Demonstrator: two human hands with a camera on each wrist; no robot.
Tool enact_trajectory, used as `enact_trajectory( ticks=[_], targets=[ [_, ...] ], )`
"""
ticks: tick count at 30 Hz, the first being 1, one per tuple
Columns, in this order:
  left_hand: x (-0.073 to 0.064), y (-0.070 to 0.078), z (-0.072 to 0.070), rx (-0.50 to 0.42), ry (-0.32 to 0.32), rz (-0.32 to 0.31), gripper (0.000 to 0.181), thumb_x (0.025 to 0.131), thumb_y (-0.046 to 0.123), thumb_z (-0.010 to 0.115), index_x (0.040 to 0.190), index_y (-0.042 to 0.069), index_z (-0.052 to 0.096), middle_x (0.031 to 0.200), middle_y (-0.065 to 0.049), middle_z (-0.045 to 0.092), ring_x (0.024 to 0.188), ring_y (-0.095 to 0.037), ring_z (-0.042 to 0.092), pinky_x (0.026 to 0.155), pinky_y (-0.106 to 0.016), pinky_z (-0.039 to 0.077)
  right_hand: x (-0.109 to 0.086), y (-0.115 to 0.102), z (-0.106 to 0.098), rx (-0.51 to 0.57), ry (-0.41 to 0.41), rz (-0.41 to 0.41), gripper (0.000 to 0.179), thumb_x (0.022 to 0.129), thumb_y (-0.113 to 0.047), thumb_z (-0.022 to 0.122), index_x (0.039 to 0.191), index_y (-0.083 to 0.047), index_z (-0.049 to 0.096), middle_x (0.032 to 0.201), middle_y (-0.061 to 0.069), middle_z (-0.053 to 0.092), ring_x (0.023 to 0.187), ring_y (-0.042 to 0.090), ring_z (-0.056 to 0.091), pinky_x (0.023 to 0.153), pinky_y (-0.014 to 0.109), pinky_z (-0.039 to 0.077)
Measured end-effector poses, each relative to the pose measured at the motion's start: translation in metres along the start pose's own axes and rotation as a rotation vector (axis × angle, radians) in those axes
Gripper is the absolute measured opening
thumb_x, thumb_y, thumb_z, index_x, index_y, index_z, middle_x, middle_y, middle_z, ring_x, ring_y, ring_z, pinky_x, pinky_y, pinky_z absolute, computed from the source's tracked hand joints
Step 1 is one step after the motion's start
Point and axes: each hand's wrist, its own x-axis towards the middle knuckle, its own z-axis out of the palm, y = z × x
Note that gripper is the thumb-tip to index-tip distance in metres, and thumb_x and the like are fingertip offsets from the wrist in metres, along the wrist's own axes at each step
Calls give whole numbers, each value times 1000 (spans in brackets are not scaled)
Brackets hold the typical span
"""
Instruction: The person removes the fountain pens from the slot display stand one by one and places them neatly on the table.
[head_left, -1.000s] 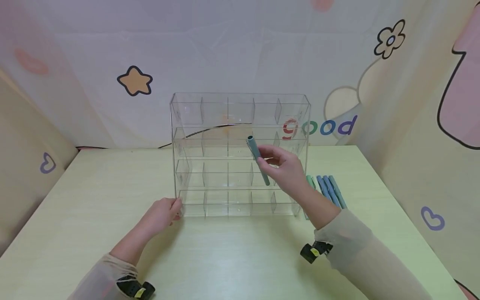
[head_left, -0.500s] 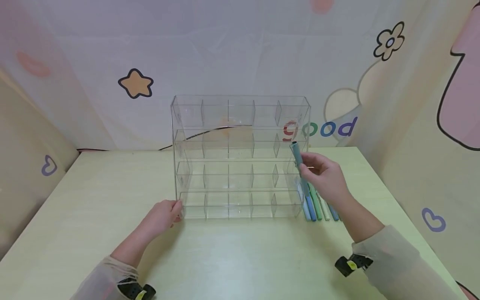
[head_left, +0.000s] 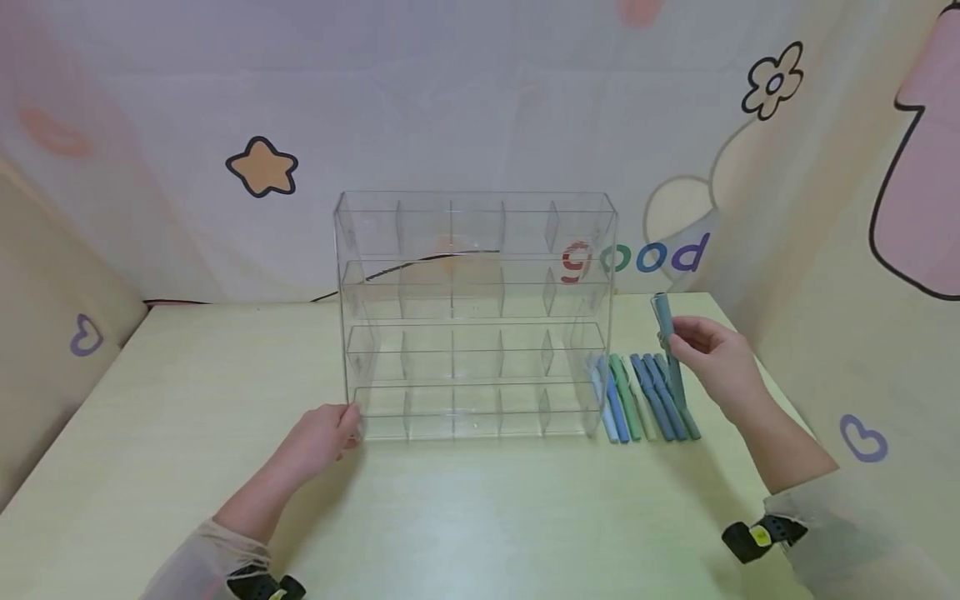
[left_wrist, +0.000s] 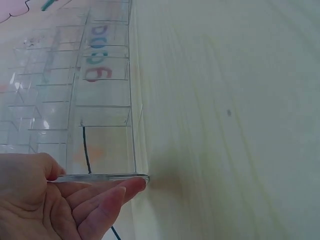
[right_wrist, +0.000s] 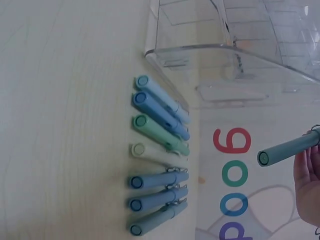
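A clear plastic organizer (head_left: 474,384) with rows of small compartments stands upright on the table. My left hand (head_left: 318,437) grips its lower left side panel, thumb on one face and fingers on the other, as the left wrist view shows. Off to the organizer's right, my right hand (head_left: 716,360) pinches a capped grey-green pen (head_left: 663,321), held tilted above the table. Below it lies a row of several capped pens: light blue (right_wrist: 159,94), blue, green (right_wrist: 157,132), cream (right_wrist: 154,152), two more blue ones and a grey-green one (right_wrist: 156,220).
The pale wooden table (head_left: 465,517) extends in front of the organizer and to its left. A printed curtain (head_left: 420,117) with a star, a flower and the word "good" hangs behind. A dark cord (head_left: 176,301) runs along the back edge.
My right hand has carried the grey-green pen rightward, from in front of the organizer to above the row of pens. My left hand keeps its grip on the side panel.
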Motion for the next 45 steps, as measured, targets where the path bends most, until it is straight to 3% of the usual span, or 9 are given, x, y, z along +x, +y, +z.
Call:
enact_trajectory(
  ticks=[3,8,11,14,17,21,31,38,45],
  targets=[
    [0,-1,0,6,-3,-7,37,99,23,32,80,1,55,88,-15,64,62,-19,52,52,-31,40,4,16,-7,-15,-32,21,45,95,-25,52,125,9,48,96,-15,57,83,-9,53,75,8,41],
    [-1,0,-2,17,0,-7,36,99,23,32,79,2,53,85,-13,63,61,-19,51,52,-30,39,11,41,-16,-48,-97,73,50,96,-22,49,128,15,41,112,18,56,80,-11,52,73,10,44],
    [-1,1,-3,26,6,-2,36,99,23,32,80,1,54,84,-13,63,60,-19,51,52,-30,39,16,55,-20,-77,-140,122,50,96,-19,49,129,18,38,118,30,50,80,-10,51,73,14,46],
    [-1,2,-2,26,-3,0,36,99,23,32,84,0,57,86,-14,64,60,-19,51,52,-31,39,18,68,-25,-118,-184,158,49,95,-15,48,128,20,36,117,32,48,84,-1,53,76,22,50],
    [-2,1,0,17,-18,-2,36,99,22,33,87,-1,57,86,-14,64,60,-19,50,53,-31,40,19,79,-29,-156,-240,197,48,95,-13,47,127,21,34,117,34,46,94,19,56,81,33,50],
    [-3,1,3,17,-15,3,35,99,23,33,80,2,54,80,-10,63,57,-18,48,52,-30,39,21,92,-31,-178,-301,266,48,95,-13,47,126,22,34,119,36,44,102,36,53,85,41,48],
    [-1,1,-1,19,18,31,35,98,22,33,76,3,54,77,-9,61,54,-17,48,49,-29,38,38,110,-20,-212,-305,345,49,93,-11,49,125,22,35,121,39,42,101,37,53,82,43,49],
    [-2,2,-1,23,17,16,36,99,22,32,77,3,54,78,-10,61,52,-16,43,48,-29,35,38,112,-14,-269,-260,313,42,90,-11,50,119,20,44,111,35,52,75,13,55,64,28,48],
    [-1,2,0,16,11,8,35,99,22,33,78,2,52,83,-13,63,58,-18,48,51,-30,38,34,107,-12,-298,-239,316,40,92,-11,48,118,20,43,109,35,51,77,20,57,65,30,48]
  ],
)
